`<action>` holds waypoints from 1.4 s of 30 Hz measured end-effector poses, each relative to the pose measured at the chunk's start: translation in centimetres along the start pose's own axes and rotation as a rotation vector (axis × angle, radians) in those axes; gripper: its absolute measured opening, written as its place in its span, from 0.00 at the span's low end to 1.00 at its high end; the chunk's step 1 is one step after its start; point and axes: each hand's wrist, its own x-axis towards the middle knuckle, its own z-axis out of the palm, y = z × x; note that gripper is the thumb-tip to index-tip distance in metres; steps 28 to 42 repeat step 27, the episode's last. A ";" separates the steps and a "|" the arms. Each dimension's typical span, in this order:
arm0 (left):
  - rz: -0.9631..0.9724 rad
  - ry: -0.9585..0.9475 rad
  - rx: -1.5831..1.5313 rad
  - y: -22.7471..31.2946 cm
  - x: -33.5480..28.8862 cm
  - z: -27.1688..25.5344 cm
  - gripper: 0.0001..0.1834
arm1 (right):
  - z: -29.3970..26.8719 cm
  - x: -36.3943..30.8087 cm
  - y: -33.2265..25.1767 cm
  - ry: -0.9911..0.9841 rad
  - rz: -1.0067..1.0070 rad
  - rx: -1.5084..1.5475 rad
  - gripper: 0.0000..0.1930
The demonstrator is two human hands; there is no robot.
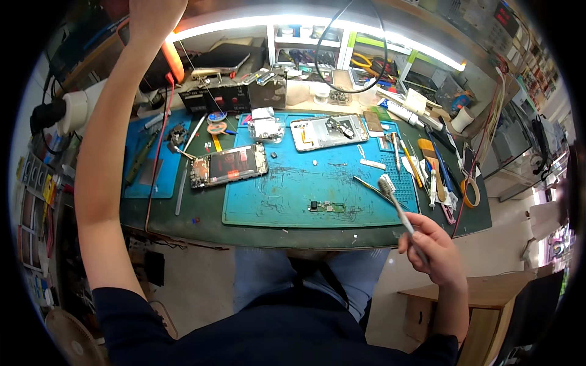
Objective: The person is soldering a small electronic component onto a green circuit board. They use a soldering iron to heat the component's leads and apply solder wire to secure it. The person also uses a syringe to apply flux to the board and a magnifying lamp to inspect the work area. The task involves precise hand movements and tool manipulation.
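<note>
In my right hand (434, 249) is a grey-handled toothbrush (401, 210), its bristled head raised over the right side of the blue work mat (287, 207). A thin pair of tweezers (371, 187) lies just beyond the brush head. Toward the mat's near edge is a small green circuit board (329, 207) with a black square part on it. My left hand (157, 13) reaches up past the top edge, beside an orange-handled object (173, 60); its fingers are out of sight. An opened phone (229, 166) with its battery showing rests at the mat's left edge.
Behind it lies a silver phone housing (328, 132) with small parts in it. Brushes (430, 155) and a tape roll (471, 192) crowd the right side. A red cable (160, 143) runs down the left. A black cable loop (351, 88) hangs above the bench's back.
</note>
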 end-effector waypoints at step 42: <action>0.036 -0.936 -0.953 20.4 -22.2 -18.3 0.25 | 3.5 4.7 1.5 0.055 -0.693 -1.420 0.28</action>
